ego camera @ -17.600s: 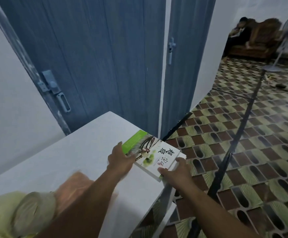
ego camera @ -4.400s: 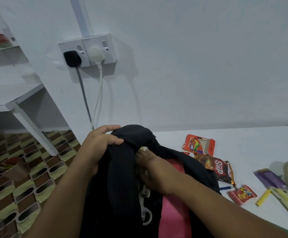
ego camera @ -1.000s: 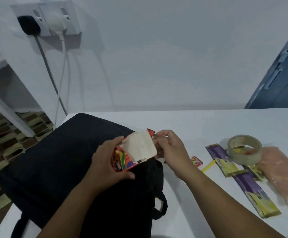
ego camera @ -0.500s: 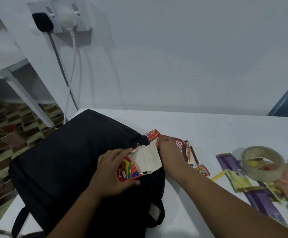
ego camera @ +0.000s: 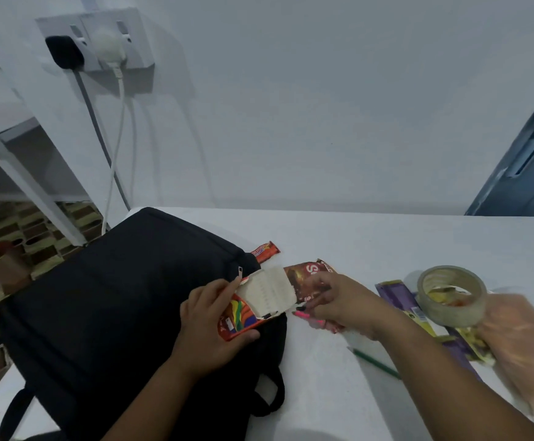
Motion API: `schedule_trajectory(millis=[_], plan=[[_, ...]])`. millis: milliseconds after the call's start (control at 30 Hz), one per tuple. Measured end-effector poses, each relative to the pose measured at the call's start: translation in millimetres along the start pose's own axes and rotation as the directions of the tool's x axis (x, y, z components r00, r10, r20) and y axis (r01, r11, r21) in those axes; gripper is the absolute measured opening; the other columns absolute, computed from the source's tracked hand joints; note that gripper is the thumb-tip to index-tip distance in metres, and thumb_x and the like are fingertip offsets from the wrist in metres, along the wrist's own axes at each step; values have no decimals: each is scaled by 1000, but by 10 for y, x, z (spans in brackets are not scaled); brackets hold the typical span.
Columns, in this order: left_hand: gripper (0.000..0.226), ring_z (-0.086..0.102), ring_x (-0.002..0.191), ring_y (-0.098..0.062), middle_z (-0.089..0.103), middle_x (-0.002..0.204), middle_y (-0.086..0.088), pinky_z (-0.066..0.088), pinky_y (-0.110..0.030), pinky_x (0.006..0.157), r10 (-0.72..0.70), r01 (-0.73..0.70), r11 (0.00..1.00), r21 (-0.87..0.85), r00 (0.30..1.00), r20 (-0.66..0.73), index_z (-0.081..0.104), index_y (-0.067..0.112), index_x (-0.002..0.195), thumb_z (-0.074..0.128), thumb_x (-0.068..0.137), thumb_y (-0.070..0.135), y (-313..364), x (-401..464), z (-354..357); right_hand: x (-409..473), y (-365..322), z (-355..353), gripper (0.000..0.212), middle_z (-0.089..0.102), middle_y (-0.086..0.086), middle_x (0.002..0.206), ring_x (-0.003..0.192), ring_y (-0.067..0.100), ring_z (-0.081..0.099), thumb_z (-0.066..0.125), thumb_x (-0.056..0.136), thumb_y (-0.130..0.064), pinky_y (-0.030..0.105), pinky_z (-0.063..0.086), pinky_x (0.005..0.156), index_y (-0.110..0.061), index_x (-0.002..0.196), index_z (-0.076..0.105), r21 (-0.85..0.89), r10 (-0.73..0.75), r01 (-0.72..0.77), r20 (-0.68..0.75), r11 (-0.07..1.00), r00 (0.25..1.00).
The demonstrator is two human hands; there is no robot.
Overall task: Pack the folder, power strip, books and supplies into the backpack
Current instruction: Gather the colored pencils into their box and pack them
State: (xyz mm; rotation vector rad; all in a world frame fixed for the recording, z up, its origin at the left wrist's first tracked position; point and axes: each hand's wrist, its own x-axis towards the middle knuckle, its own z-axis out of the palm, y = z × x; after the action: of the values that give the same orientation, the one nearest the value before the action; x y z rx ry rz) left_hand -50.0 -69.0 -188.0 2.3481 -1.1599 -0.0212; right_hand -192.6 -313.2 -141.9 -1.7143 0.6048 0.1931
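A black backpack (ego camera: 106, 307) lies flat on the left part of the white table (ego camera: 370, 243). My left hand (ego camera: 210, 323) grips a small orange crayon box (ego camera: 243, 316) with its white flap open, held over the backpack's right edge. My right hand (ego camera: 342, 305) is just right of the box, fingers pinched on a pink crayon (ego camera: 307, 315) whose tip points at the box opening. A brown snack wrapper (ego camera: 307, 275) lies behind my right hand.
An orange snack packet (ego camera: 265, 249) pokes out behind the backpack. A tape roll (ego camera: 451, 296), purple-yellow packets (ego camera: 399, 297), a green pencil (ego camera: 375, 362) and a blurred plastic bag (ego camera: 520, 342) lie on the right. A wall socket (ego camera: 95, 43) with cables is at upper left.
My right hand has come back from the wrappers on the table holding a pink crayon and now sits beside the box opening. My left hand still holds the box.
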Motion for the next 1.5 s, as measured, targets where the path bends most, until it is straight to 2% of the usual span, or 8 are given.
schedule_trajectory(millis=[200, 367, 600, 700, 800, 900, 1267, 1500], plan=[[90, 24, 134, -13, 33, 149, 8, 32, -40, 107, 115, -115, 993, -15, 993, 9, 34, 28, 153, 56, 73, 63, -81, -11, 4, -94, -4, -194, 48, 64, 28, 114, 81, 27, 69, 53, 92, 12, 33, 51, 68, -15, 132, 54, 383, -13, -49, 157, 922, 987], [88, 34, 131, -14, 41, 149, 11, 35, -34, 104, 168, -168, 986, -10, 986, -5, 40, 26, 150, 57, 77, 73, -46, -1, 28, -187, -206, 7, 53, 62, 14, 99, 76, 23, 57, 51, 93, 12, 31, 52, 67, -18, 136, 54, 528, -186, 167, -17, 832, 982], [89, 42, 126, -15, 47, 146, 14, 43, -42, 102, 148, -148, 989, -4, 989, -11, 47, 26, 146, 55, 76, 80, -45, -12, 23, -156, -246, 558, 34, 66, 6, 87, 74, 20, 71, 61, 89, 0, 46, 60, 68, -34, 86, 60, -11, -364, 372, -234, 928, 902], [88, 42, 126, -15, 50, 145, 11, 43, -41, 102, 146, -146, 989, 8, 989, -14, 50, 23, 144, 53, 76, 80, -18, -16, 21, -121, -75, 598, 22, 69, -4, 77, 71, 11, 67, 74, 85, -12, 30, 56, 63, -29, 75, 64, -162, -391, 359, -280, 919, 877], [86, 41, 128, -15, 52, 145, 8, 40, -36, 104, 162, -162, 987, 3, 986, -37, 52, 21, 142, 55, 78, 77, 11, -23, 18, -135, -59, 609, 14, 69, -13, 81, 76, 4, 63, 76, 84, -13, 14, 50, 67, -27, 83, 73, -345, -499, 403, -260, 848, 827], [83, 41, 128, -17, 51, 145, 5, 38, -32, 105, 164, -165, 986, -22, 985, -63, 53, 19, 141, 61, 78, 70, 18, -31, 17, -88, -66, 615, 14, 71, -7, 93, 86, 4, 55, 70, 89, -18, 19, 49, 80, -19, 100, 78, -601, -602, 418, -135, 681, 787], [75, 48, 127, -12, 54, 139, 14, 45, -41, 103, 209, -213, 972, -102, 976, -55, 61, 27, 130, 75, 69, 69, 563, -80, -87, -526, 233, 237, 11, 63, -15, 92, 90, 4, 57, 68, 88, -17, 18, 43, 78, -26, 93, 74, -595, -641, 445, -161, 669, 750], [74, 45, 131, -14, 52, 141, 12, 38, -38, 110, 236, -233, 970, -66, 971, 37, 58, 31, 131, 68, 68, 70, 1036, -208, 146, -893, 445, 93, 10, 67, -16, 82, 87, 5, 55, 72, 83, -29, 20, 44, 76, -33, 90, 79, -589, -516, 372, -90, 717, 852]])
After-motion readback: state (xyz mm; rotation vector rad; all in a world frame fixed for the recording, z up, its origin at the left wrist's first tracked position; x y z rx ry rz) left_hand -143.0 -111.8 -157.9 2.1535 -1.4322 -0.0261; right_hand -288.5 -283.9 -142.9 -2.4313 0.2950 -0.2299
